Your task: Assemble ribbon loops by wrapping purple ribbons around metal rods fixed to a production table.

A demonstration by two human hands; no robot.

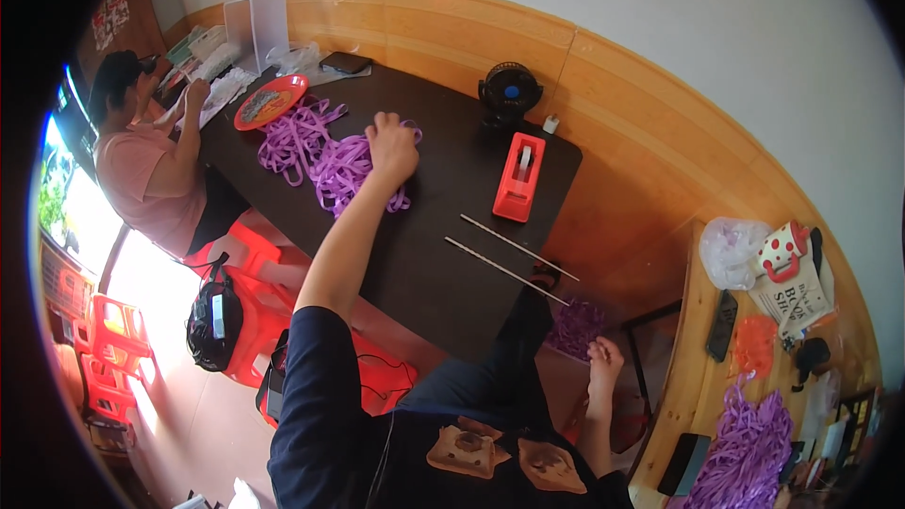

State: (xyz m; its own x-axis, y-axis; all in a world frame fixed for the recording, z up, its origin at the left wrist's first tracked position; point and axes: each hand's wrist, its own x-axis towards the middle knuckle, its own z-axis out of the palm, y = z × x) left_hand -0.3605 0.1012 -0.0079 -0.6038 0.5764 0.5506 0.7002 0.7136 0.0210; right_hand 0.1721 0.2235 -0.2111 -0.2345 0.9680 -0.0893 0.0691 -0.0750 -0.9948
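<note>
1. The red tape holder (518, 179) sits on the dark surface (415, 269), and all the places here are told from it.
2. A big messy heap of shiny purple ribbon (339, 168) lies to the left of the tape holder, on the same surface.
3. The left hand (394, 148) is also left of the tape holder, at the right side of the ribbon heap. Most of the ribbon is to the left of this hand, and some loops touch it. Its fingers bend down over the loops, but I cannot tell if they pinch any.
4. The right hand (604, 363) is to the right of the tape holder and nearer the person, past the surface's edge. Its fingers are curled; I cannot tell if they hold something. A low purple bunch (577, 328) is just beside it.
5. Two thin, pale sticks (509, 269) lie on the person's side of the tape holder, with their ends poking past the edge.
6. A small black fan (510, 92) stands behind the tape holder.
7. Far left of the tape holder, past the ribbon, is a red plate (300, 84). Another person (146, 165) sits farther left.
</note>
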